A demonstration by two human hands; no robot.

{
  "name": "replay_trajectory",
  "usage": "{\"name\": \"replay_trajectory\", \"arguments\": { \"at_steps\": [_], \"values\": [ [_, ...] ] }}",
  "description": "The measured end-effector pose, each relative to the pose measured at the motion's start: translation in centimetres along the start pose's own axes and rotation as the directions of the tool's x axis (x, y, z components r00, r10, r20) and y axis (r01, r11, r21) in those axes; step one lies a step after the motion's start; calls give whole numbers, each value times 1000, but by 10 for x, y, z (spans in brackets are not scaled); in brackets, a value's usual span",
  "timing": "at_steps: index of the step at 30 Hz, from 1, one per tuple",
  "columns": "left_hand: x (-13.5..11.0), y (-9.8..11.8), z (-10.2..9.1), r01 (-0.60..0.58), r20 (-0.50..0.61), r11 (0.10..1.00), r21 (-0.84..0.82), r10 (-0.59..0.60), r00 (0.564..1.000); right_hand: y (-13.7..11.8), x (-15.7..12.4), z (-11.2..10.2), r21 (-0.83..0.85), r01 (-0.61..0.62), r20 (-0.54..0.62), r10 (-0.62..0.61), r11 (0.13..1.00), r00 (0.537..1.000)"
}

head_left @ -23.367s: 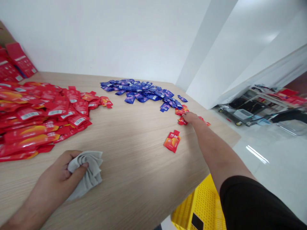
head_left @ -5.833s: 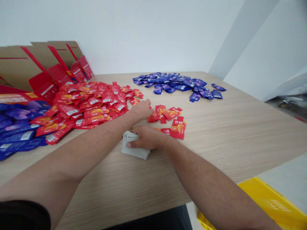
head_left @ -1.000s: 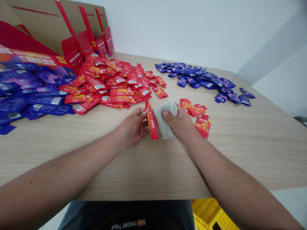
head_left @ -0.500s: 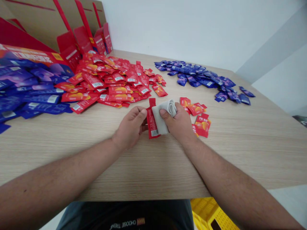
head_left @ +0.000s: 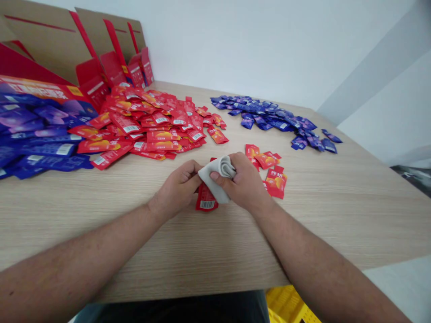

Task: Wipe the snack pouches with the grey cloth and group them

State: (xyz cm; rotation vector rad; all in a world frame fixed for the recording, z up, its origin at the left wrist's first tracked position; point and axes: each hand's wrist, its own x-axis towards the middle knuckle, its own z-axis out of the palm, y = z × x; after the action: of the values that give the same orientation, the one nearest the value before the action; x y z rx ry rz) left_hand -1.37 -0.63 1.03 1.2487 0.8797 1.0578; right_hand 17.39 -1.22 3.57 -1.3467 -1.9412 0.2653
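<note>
My left hand [head_left: 177,190] is closed on a red sachet [head_left: 206,199], holding it just above the wooden table [head_left: 336,202]. My right hand [head_left: 244,184] grips a folded grey cloth [head_left: 215,172] and presses it against the sachet's upper part, hiding most of it. Only the sachet's lower end with a white barcode shows. A few loose red sachets [head_left: 274,177] lie just right of my right hand.
A big pile of red sachets [head_left: 151,125] spreads at the left, with blue sachets [head_left: 37,134] further left. Another blue pile [head_left: 272,119] lies at the back right. Open cardboard boxes [head_left: 84,49] stand at the back left. A yellow crate [head_left: 289,305] sits below the table's edge.
The cloth in my right hand has slid over the top of the red sachet, covering more of it. Both hands have shifted slightly down toward me.
</note>
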Motion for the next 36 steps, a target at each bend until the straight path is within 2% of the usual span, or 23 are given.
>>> {"name": "replay_trajectory", "arguments": {
  "at_steps": [2, 6, 8, 14, 16, 18, 20, 23, 27, 31, 34, 36],
  "values": [
    [-1, 1, 1, -24, 16, 1000, 19, 24, 1000, 0, 0, -1, -5, -40, -26, 40, 999, 999],
    [-3, 4, 1, -36, 9, 994, 105, 35, 999, -1, 0, -1, 36, -4, 58, 2, 999, 998],
    [-3, 4, 0, -62, 13, 986, 153, 61, 998, -1, 1, -1, 30, -34, 37, 33, 999, 999],
    [-4, 5, -3, -132, 119, 942, 309, 100, 988, 4, 4, -5, 32, -65, 42, 63, 997, 997],
    [-4, 6, -1, -152, 158, 950, 271, 112, 981, 5, 5, -6, 18, -121, -8, 121, 992, 993],
    [-4, 5, 2, -100, 129, 974, 205, 75, 989, 4, 4, -4, 1, -136, -39, 136, 991, 990],
    [-3, 3, 5, 32, 28, 994, 107, -35, 999, 2, 2, -2, -9, -67, -3, 67, 998, 998],
    [-1, 3, 9, 186, -99, 977, -104, -196, 976, -2, 0, 1, -9, 46, 117, -44, 999, 992],
    [4, 5, 9, 179, -165, 946, -269, -229, 959, -4, -2, 3, -67, 60, 134, -50, 996, 990],
    [6, 4, 8, 156, -197, 962, -223, -202, 959, -7, -5, 5, -31, 156, 297, -140, 987, 944],
    [5, 3, 9, 158, -195, 966, -206, -198, 960, -10, -7, 7, -103, 103, 206, -81, 989, 975],
    [5, 3, 9, 142, -202, 972, -189, -180, 963, -11, -8, 8, -121, 105, 214, -77, 987, 974]
  ]
}}
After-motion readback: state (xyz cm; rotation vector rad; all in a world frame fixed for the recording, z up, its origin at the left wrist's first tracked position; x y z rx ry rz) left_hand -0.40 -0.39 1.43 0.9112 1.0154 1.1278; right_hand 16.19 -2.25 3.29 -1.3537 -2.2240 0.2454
